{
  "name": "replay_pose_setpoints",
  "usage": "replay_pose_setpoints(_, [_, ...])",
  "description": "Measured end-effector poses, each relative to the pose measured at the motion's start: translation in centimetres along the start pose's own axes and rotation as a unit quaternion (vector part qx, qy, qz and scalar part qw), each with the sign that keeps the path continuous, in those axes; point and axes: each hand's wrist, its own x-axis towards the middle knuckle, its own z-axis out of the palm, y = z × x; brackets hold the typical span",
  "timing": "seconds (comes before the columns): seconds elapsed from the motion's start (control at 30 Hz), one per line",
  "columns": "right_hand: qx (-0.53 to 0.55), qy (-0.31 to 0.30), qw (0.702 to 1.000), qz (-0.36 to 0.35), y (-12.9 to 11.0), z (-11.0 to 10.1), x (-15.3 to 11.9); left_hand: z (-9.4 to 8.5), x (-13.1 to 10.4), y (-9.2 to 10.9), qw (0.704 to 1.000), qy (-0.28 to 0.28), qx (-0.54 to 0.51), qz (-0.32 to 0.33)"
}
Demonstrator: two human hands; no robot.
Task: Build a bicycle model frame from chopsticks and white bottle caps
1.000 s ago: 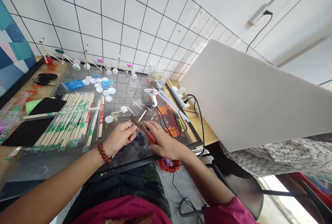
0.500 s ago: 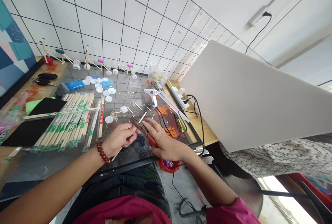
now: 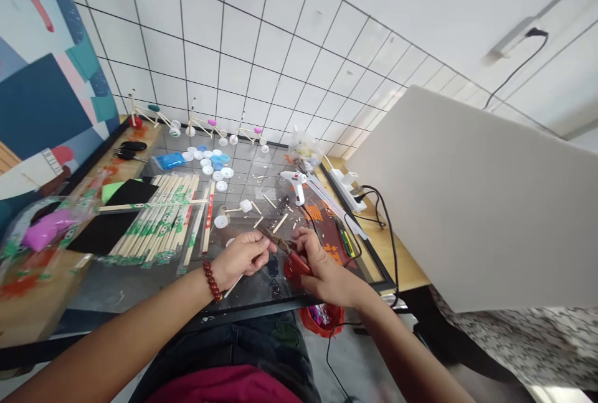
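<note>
My left hand [image 3: 245,258] is closed on a thin wooden stick [image 3: 233,286], whose lower end sticks out below the palm. My right hand [image 3: 322,266] grips the red handles of a pair of pliers [image 3: 299,261]. The dark jaws of the pliers reach to my left fingertips, where the upper end of the stick is hidden. Just beyond the hands lie cut stick pieces [image 3: 280,223] and a small stick assembly with a white block [image 3: 245,205]. A white glue gun [image 3: 296,184] stands behind my right hand.
Wrapped chopsticks [image 3: 163,219] and black sheets [image 3: 105,233] lie at the left. White and blue caps [image 3: 217,166] sit farther back, before small stick bicycles [image 3: 200,123]. A power strip [image 3: 346,191] with cables is at the right. A red basket [image 3: 322,322] stands below the table edge.
The view has turned left, so the table appears farther right. My right fingers have curled around the plier handles, having been stretched out over them. Another short stick piece lies near the jaws.
</note>
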Motion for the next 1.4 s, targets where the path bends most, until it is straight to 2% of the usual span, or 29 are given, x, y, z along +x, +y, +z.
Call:
replay_pose_setpoints(0.2, [0.022, -0.071, 0.997, 0.011, -1.3, -0.4, 0.6, 0.0, 0.1, 0.0, 1.0, 0.015, 0.006, 0.02])
replay_pose_setpoints(0.3, [0.013, -0.08, 0.997, 0.002, -1.3, -0.6, 0.7, 0.0, 0.1, 0.0, 1.0, 0.006, 0.009, 0.025])
replay_pose_setpoints(0.53, [-0.01, -0.032, 0.999, -0.038, -0.8, 0.0, 0.5, 0.0, -0.3, 0.5, 0.998, 0.005, 0.028, 0.049])
replay_pose_setpoints(0.63, [-0.02, 0.027, 0.999, -0.034, -0.1, 0.9, 0.5, -0.2, -0.2, 0.5, 0.999, 0.012, 0.028, 0.044])
replay_pose_setpoints(0.73, [0.02, 0.086, 0.996, 0.004, 0.4, 1.4, 0.6, -0.4, 0.0, 0.4, 0.998, 0.016, 0.03, 0.048])
replay_pose_setpoints(0.8, [0.022, 0.076, 0.996, 0.037, 0.3, 1.3, 0.6, -0.5, 0.1, 0.3, 0.998, 0.021, 0.034, 0.053])
replay_pose_setpoints(0.87, [-0.01, 0.038, 0.997, 0.061, -0.2, 0.9, 0.7, -0.5, 0.0, 0.2, 0.997, 0.024, 0.037, 0.057])
replay_pose_setpoints(0.97, [-0.051, 0.009, 0.997, 0.053, -0.7, 0.4, 0.6, -0.3, -0.1, 0.3, 0.998, 0.021, 0.034, 0.056])
replay_pose_setpoints(1.1, [-0.076, 0.016, 0.997, 0.012, -0.7, 0.1, 0.4, -0.1, -0.2, 0.4, 0.999, 0.017, 0.024, 0.043])
replay_pose_setpoints(1.4, [-0.092, 0.023, 0.996, 0.007, -0.4, 0.8, 0.0, 0.3, -0.4, -0.1, 0.999, 0.021, 0.031, 0.036])
